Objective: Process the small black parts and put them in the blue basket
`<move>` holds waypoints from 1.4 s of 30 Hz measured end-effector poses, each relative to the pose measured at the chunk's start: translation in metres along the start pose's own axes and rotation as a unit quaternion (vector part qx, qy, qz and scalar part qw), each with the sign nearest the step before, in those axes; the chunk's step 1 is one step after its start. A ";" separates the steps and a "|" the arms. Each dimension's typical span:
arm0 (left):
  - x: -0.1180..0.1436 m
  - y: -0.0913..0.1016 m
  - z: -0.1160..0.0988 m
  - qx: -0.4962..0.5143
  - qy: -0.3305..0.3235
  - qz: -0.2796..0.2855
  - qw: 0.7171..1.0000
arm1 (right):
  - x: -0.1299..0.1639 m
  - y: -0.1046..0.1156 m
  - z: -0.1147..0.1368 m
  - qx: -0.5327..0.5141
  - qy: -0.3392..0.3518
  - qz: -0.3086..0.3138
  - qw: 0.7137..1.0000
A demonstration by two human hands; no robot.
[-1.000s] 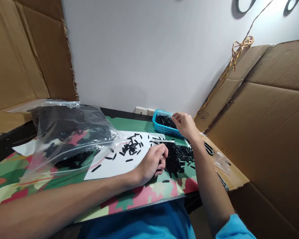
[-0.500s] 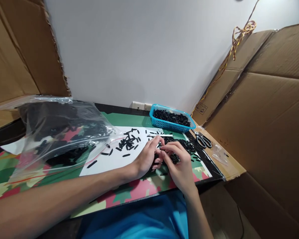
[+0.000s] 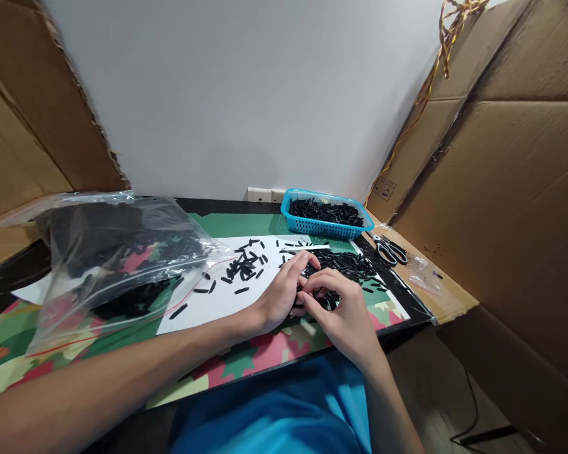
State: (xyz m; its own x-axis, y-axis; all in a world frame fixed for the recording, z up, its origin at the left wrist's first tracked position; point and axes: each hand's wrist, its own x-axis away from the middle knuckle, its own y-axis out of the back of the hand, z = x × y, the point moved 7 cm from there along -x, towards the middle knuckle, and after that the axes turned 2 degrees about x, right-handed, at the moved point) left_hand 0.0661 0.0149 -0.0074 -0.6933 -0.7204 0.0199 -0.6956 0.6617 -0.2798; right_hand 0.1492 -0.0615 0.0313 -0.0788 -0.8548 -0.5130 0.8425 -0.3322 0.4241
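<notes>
My left hand (image 3: 284,291) is curled, its fingers mostly hidden behind my right hand. Close against it, my right hand (image 3: 338,306) has thumb and index finger pinched together at the left fingertips. What either hand holds is too small or covered to make out. Around and behind the fingers lies a pile of short black strips (image 3: 353,266). More loose black strips (image 3: 243,268) are scattered over the white paper (image 3: 192,309) left of my hands. A small pale blurred piece (image 3: 307,326) shows just below my fingers.
A blue basket (image 3: 322,226) full of black strips stands against the wall. Scissors (image 3: 389,252) and a small clear bag (image 3: 423,275) lie at right. A large zip bag (image 3: 123,252) with black pieces covers the left side. Cardboard walls (image 3: 511,189) flank the table.
My hands stay together over the pile, and the right-hand fingers have shifted slightly. A pale blurred piece now shows beneath them. The whole view has tilted a little.
</notes>
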 end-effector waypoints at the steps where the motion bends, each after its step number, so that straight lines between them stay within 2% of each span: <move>1: 0.001 -0.001 0.000 -0.007 -0.001 0.001 1.000 | 0.001 0.000 0.001 0.007 -0.010 0.004 1.000; 14: 0.004 -0.003 -0.004 -0.021 -0.027 0.007 0.999 | 0.007 -0.005 0.012 0.061 -0.042 -0.004 0.997; 18: 0.005 -0.002 -0.004 0.000 -0.017 0.007 1.000 | 0.005 0.001 0.006 -0.004 -0.047 -0.009 0.999; 22: 0.004 -0.001 -0.004 0.031 -0.004 0.003 1.000 | 0.000 0.017 -0.009 -0.068 -0.064 -0.028 0.995; 26: 0.004 -0.004 -0.004 0.025 -0.013 0.024 0.999 | -0.003 0.029 -0.023 -0.102 -0.084 -0.056 0.990; 31: 0.006 -0.007 -0.006 0.001 -0.034 0.045 0.998 | -0.002 0.030 -0.028 -0.119 -0.086 -0.089 0.985; 42: 0.010 -0.010 -0.008 -0.052 -0.067 0.048 0.995 | -0.001 0.028 -0.033 -0.168 -0.096 -0.109 0.975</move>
State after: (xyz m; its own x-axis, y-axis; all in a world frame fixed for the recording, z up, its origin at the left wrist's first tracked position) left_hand 0.0651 0.0028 0.0033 -0.7311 -0.6694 -0.1320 -0.6478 0.7417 -0.1737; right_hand 0.1909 -0.0567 0.0188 -0.3462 -0.8482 -0.4009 0.9193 -0.3919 0.0354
